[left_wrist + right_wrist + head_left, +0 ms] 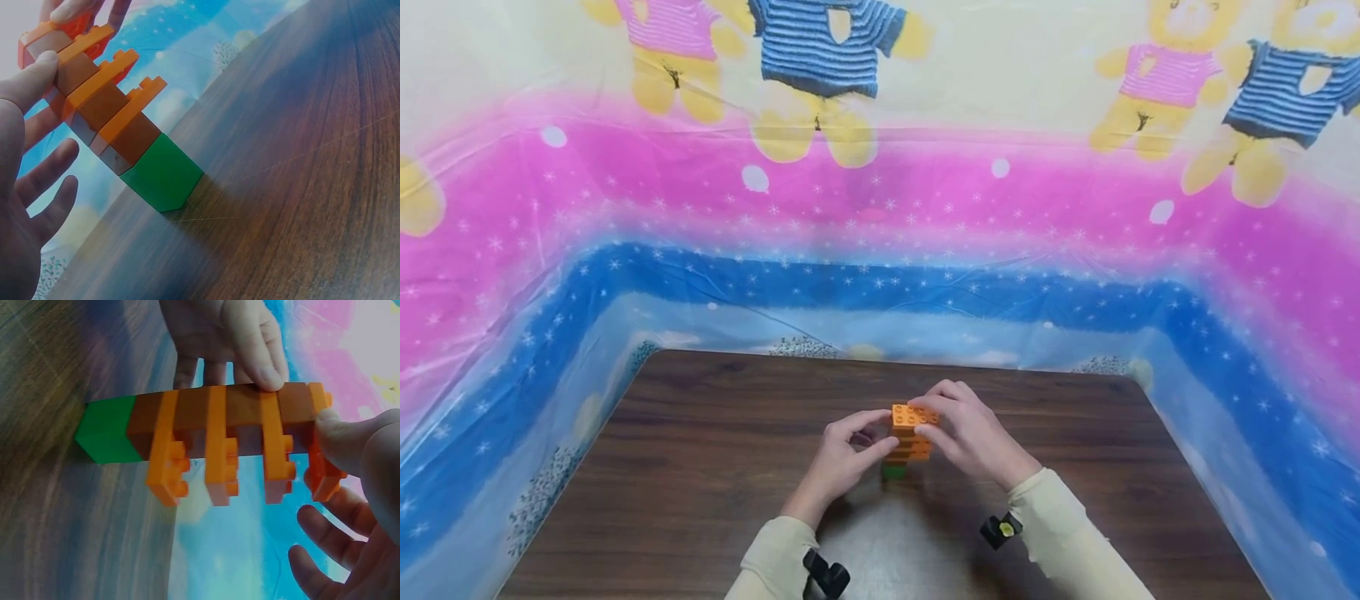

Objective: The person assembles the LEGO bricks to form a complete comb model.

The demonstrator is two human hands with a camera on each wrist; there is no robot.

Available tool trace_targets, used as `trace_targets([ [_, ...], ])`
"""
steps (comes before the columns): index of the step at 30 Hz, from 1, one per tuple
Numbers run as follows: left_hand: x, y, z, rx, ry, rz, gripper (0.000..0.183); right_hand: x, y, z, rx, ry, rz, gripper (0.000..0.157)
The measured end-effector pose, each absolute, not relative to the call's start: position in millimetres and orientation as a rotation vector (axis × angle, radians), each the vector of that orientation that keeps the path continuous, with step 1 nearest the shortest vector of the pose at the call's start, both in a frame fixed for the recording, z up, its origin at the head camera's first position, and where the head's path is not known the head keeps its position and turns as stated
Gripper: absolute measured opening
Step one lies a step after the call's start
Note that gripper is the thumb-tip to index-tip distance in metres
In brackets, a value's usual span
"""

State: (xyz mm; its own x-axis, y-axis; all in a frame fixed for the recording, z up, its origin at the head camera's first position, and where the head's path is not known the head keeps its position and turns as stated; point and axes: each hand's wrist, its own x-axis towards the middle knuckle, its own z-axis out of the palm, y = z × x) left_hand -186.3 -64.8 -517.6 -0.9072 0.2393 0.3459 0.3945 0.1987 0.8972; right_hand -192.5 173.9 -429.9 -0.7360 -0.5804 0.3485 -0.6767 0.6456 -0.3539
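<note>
A tower of toy building bricks stands upright on the table, with a green brick (164, 172) at its base. Above it, brown bricks (190, 407) alternate with flat, studded orange bricks (217, 425), whose ends jut out to the same side. My right hand (976, 432) pinches the topmost orange brick (901, 413) between thumb and fingers. From the other side, my left hand (842, 458) holds the upper part of the tower, its thumb (42, 72) against the bricks just below the top. The lower fingers of both hands hang free of the tower.
The dark wood-grain table (715, 483) spreads out around the tower. A printed cloth (880, 287) with bears and snowflakes hangs behind it and down both sides. Black wrist devices (826, 575) are worn at the cream sleeves (1067, 521).
</note>
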Motion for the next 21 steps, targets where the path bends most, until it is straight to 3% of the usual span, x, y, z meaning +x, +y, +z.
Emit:
trace_targets([
  [11, -186.8, -65.2, -515.7, -0.655, -2.294, -1.783, 0.035, -194.5, 170.5, -418.1, 1.099, -2.614, 0.467, 0.030],
  [21, -187.1, -67.1, -517.3, -0.667, -2.304, -1.793, 0.035, -191.4, 171.2, -425.7, 1.055, -2.660, 0.586, 0.033],
])
